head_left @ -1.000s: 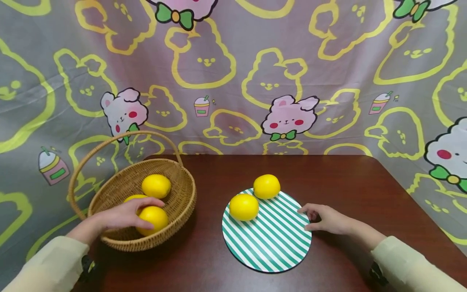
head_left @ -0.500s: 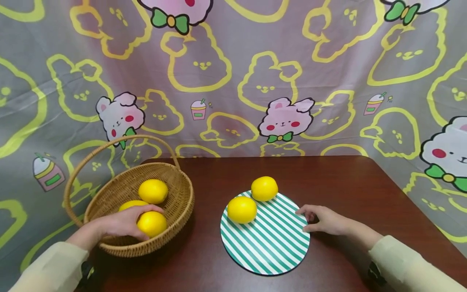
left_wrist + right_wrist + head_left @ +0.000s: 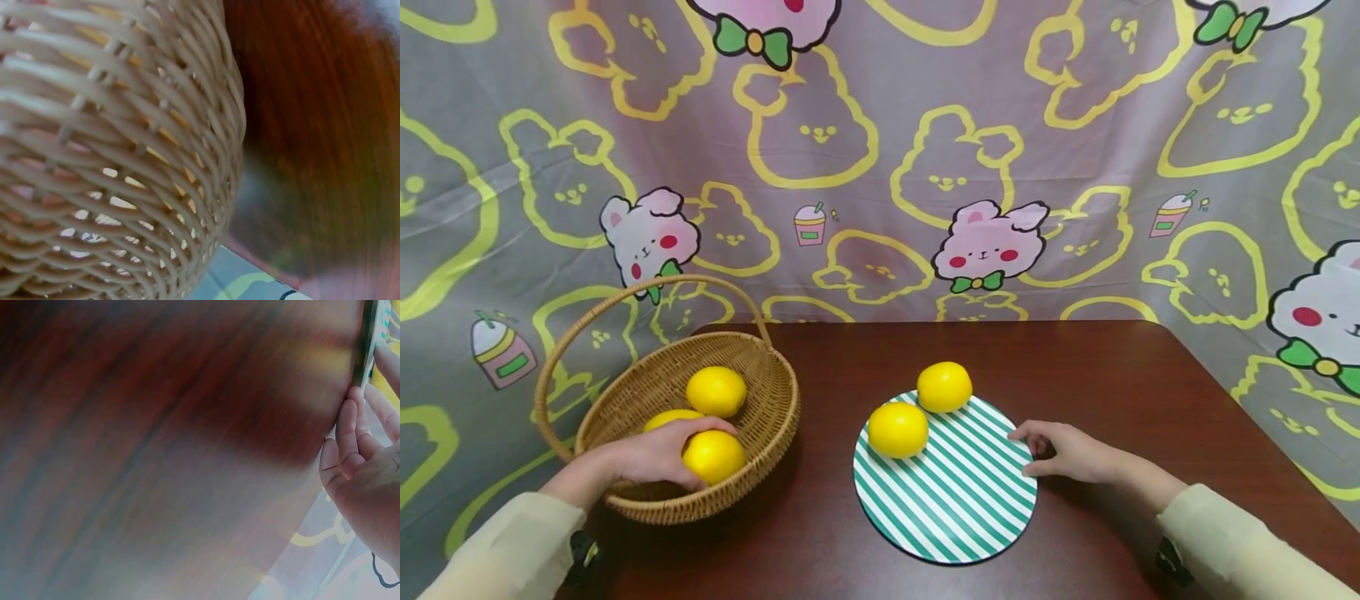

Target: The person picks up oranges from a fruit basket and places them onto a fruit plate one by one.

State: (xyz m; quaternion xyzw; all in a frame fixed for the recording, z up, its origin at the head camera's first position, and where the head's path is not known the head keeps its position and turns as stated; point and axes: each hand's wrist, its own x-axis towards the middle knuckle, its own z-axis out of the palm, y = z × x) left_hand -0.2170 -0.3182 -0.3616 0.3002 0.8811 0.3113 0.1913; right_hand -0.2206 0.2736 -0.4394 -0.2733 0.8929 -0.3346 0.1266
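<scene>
- From my end I see the left hand (image 3: 658, 450) inside the basket (image 3: 786, 408), thumb and fingers curled round the front lemon (image 3: 718, 458), holding it low, near the rim.
- The hand covers part of the third lemon (image 3: 668, 417), and the rear lemon (image 3: 717, 392) lies farther in, just beside that one.
- On my left wrist feed the basket's woven wall blocks the view of the hand, though some yellow shows through the gaps.
- I have the right hand (image 3: 1067, 452) at the right edge of the striped plate (image 3: 955, 508), with a small gap between thumb and forefinger; fingertips touch the rim. I cannot tell whether it pinches the plate.
- On the plate I count two more: the near lemon (image 3: 898, 430) at the left, and the far lemon (image 3: 945, 387) at the back rim.
- The basket, its tall handle (image 3: 681, 278) arching above, stands left of the plate and apart from it, both on the dark table (image 3: 1075, 375).
- A printed cloth (image 3: 880, 83) hangs behind.
</scene>
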